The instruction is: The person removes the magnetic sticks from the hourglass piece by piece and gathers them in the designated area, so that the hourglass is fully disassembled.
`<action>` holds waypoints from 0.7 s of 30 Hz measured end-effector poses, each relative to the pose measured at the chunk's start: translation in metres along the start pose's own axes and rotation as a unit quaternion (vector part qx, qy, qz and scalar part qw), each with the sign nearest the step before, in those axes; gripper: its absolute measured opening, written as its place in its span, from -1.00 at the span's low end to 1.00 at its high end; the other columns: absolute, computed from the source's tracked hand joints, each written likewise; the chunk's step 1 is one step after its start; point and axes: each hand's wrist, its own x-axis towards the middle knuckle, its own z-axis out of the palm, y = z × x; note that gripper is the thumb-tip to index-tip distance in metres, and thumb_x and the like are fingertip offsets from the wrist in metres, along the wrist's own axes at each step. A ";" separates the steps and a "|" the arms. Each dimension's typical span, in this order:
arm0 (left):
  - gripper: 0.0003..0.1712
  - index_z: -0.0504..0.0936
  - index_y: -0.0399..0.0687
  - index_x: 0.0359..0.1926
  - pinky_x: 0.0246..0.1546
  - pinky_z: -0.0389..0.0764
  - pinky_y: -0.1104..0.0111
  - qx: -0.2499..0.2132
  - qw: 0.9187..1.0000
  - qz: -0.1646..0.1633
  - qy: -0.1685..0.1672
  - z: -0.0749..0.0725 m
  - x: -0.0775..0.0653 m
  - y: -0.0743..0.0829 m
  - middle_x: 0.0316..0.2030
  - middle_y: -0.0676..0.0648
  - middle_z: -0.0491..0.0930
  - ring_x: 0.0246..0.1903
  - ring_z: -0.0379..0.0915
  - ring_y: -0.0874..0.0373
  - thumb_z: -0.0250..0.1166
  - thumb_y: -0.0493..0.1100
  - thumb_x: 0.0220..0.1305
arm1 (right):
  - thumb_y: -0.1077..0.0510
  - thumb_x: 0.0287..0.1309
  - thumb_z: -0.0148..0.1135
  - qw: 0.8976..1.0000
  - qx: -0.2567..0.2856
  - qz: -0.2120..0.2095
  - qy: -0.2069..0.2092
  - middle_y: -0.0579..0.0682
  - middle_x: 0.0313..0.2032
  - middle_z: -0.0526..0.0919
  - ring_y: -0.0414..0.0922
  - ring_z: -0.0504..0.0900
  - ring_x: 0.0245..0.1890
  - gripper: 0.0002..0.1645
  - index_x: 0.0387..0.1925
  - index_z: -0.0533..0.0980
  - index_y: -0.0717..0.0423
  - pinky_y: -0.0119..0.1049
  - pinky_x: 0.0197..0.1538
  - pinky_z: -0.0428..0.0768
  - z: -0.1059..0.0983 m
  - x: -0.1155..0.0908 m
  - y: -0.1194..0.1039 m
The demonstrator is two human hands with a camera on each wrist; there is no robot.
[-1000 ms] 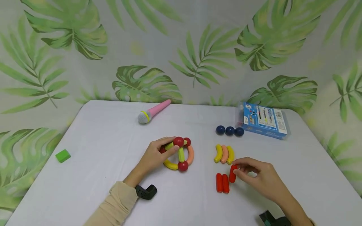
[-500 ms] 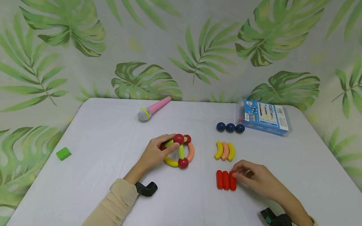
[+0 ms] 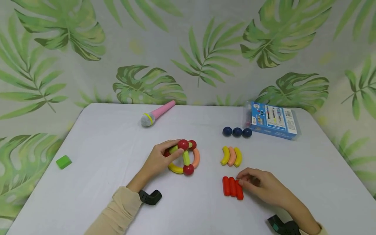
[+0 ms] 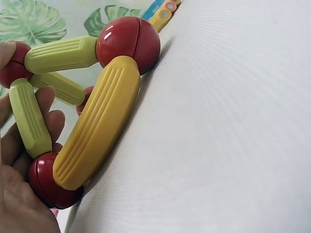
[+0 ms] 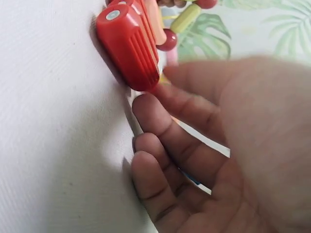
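Note:
My left hand [image 3: 158,159] holds a built frame of magnetic pieces by its upper part, fingers and thumb around a red ball [image 3: 183,144]. The frame joins red balls with lime sticks [image 4: 60,54], a curved yellow stick [image 4: 97,126] and a curved salmon stick [image 3: 196,158]; its base touches the table. Three straight red sticks [image 3: 232,187] lie side by side at the right, the rightmost slightly askew. My right hand [image 3: 264,186] is beside that rightmost red stick [image 5: 129,46], fingertips at its end, fingers loosely bent and not wrapped around it.
Above the red sticks lie three curved sticks [image 3: 231,156], two yellow and one salmon. Three navy balls [image 3: 237,132] stand in a row behind them, near a blue box [image 3: 273,120]. A pink toy microphone [image 3: 158,113] lies at the back; a green block [image 3: 63,162] sits far left.
My right hand has brought the third red stick down beside the other two and loosened its fingers from it. My left hand keeps its hold on the frame.

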 end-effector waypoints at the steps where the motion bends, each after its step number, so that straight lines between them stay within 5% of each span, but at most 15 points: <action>1: -0.56 0.67 0.01 0.24 -0.27 0.50 0.47 0.000 1.000 -0.002 0.000 0.000 0.000 0.000 -0.03 0.03 0.70 -0.15 0.49 0.09 0.37 -0.01 0.41 | -0.07 0.31 0.40 1.000 -0.001 0.005 -0.005 -0.29 -0.36 0.58 -0.31 0.51 -0.32 -0.75 -0.07 0.65 -0.09 -0.43 -0.26 0.56 0.000 0.000 0.000; 17: -0.57 0.68 -0.01 0.23 -0.26 0.50 0.49 -0.006 1.000 0.018 0.004 0.001 0.003 -0.004 0.00 0.00 0.71 -0.15 0.50 0.10 0.38 -0.04 0.40 | -0.11 0.27 0.43 0.999 -0.019 0.040 0.025 -0.27 -0.44 0.53 -0.29 0.45 -0.41 -0.72 -0.10 0.66 -0.08 -0.44 -0.38 0.45 0.006 0.005 -0.005; 21: -0.57 0.68 -0.02 0.22 -0.10 0.59 0.48 -0.004 1.000 0.023 0.005 0.003 0.003 -0.004 0.08 -0.02 0.71 -0.06 0.54 0.11 0.42 -0.09 0.36 | -0.10 0.31 0.39 0.999 -0.011 0.044 0.029 -0.28 -0.42 0.58 -0.31 0.50 -0.38 -0.70 -0.05 0.66 -0.06 -0.44 -0.32 0.52 0.005 0.003 -0.002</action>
